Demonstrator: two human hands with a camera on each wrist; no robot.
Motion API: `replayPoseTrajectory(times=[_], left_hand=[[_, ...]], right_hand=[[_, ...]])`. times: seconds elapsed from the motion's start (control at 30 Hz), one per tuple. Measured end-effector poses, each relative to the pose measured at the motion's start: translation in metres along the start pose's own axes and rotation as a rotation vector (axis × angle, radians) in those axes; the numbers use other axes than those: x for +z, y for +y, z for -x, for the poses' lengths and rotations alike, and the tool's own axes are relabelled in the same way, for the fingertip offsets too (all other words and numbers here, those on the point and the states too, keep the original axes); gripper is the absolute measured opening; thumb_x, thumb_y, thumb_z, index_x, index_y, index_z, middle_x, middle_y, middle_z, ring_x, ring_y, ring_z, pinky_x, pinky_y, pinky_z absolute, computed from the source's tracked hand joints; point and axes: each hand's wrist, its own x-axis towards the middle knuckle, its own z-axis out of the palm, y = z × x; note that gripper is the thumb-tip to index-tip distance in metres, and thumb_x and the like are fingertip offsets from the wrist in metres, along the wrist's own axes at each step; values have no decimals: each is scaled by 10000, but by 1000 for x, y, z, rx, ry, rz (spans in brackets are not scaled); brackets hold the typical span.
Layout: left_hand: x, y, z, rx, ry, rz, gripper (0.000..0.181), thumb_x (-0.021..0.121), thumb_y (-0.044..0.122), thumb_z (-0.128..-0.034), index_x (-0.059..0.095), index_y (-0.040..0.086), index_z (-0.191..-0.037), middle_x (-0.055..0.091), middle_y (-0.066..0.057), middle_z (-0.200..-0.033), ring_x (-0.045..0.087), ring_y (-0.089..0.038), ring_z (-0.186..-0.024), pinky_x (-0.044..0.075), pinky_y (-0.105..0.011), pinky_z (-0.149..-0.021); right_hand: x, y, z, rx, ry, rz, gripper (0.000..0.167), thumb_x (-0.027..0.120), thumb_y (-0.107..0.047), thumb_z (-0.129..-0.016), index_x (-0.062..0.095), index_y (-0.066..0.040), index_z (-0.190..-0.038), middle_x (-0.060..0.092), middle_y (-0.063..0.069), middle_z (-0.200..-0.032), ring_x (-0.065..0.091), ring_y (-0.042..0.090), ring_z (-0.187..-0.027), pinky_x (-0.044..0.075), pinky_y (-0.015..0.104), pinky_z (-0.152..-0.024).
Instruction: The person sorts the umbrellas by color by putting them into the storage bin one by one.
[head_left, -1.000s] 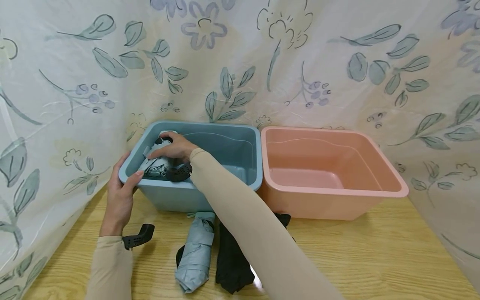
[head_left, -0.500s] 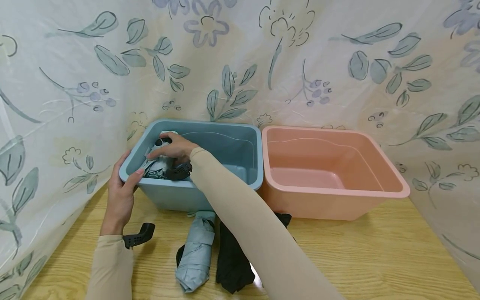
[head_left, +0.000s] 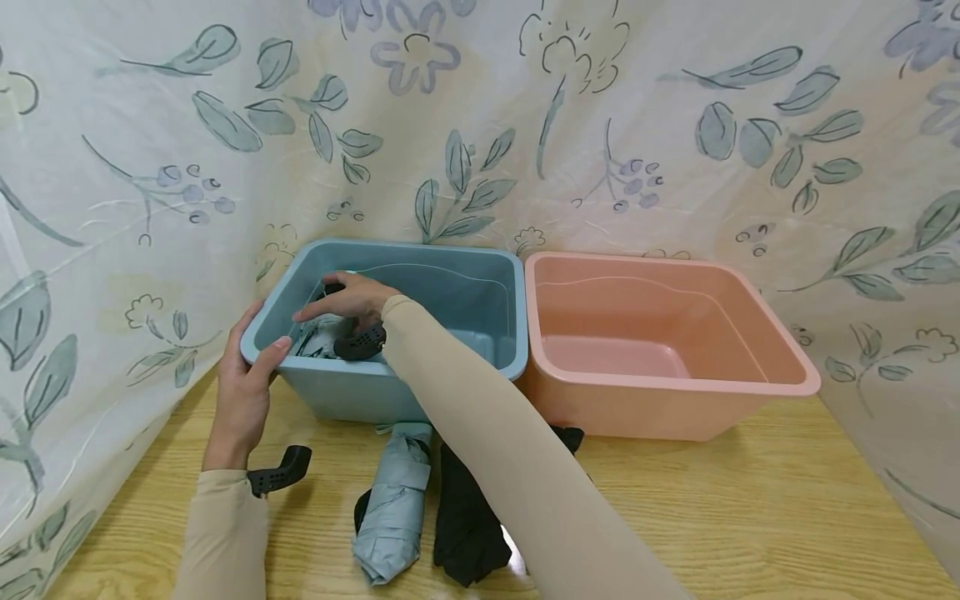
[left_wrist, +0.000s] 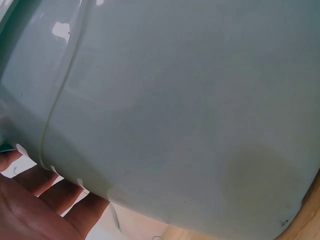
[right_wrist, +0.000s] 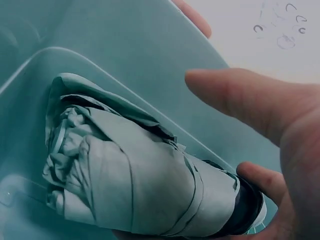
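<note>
My left hand (head_left: 242,396) holds the left corner of the blue plastic bin (head_left: 352,393), thumb at the rim, fingers along the outer wall. My right hand (head_left: 356,298) reaches inside that bin. Below it lies a folded pale-grey umbrella (right_wrist: 150,175) with a dark end, slanting against the bin's inner wall. In the right wrist view the thumb stands straight and clear of the umbrella; one finger is beside the dark end, and another partly shows under the umbrella. In the left wrist view the bin's wall (left_wrist: 175,100) fills most of the picture.
A pink bin (head_left: 622,408) stands right beside the blue one. In front, on the wooden table (head_left: 720,508), lie a folded grey-blue umbrella (head_left: 393,508) and a black folded umbrella (head_left: 465,533), the latter partly hidden by my right forearm. A floral curtain (head_left: 570,125) hangs behind.
The pale-grey umbrella has sunk lower in the blue bin, below my right hand, which has stayed almost in place. My left hand keeps its hold on the bin's corner.
</note>
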Motion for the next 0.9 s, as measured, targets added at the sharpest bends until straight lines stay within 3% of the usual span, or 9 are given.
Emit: replayPoseTrajectory(times=[0.27,0.43,0.57,0.7,0.9], left_hand=[[-1,0,-3,-6,-4,-5,662,567,244,-1048,233,261,-1620,194,-136,-1633,276,-321,-1431,407,-144,-965],[-1,3,-4,-3,-4,-3,664,570,249,-1046,234,255,-1619,199,-138,-1632,284,-325,-1431,404,-167,-983],[0,3,-4,-10,0,2,673,568,247,-1046,222,254,-1622,181,-130,-1644,262,-348,-1450,312,-354,-1146],[1,3,-4,-15,0,6,679,571,255,-1045,214,259,-1624,171,-130,-1650,241,-357,-1458,196,-568,-1176],[3,3,-5,-15,8,-6,670,574,274,-1044,231,266,-1619,181,-125,-1646,241,-349,-1450,181,-604,-1167]], right_hand=[[-2,-1,-5,15,-76,70,838,753,-419,-901,313,-291,-1602,288,-25,-1633,480,246,-1345,510,392,-974],[-3,-3,-7,39,-97,38,830,744,-432,-907,302,-332,-1602,295,-24,-1634,489,319,-1347,493,404,-1006],[-2,-4,-8,49,-157,-138,815,711,-379,-943,241,-391,-1609,282,49,-1642,457,356,-1382,484,433,-1017],[-2,-5,-10,61,-205,-315,818,686,-294,-970,194,-414,-1612,253,103,-1644,409,398,-1411,463,486,-1036],[-4,-6,-8,61,-169,-258,800,695,-332,-964,228,-399,-1609,308,111,-1618,468,411,-1362,432,517,-1063]])
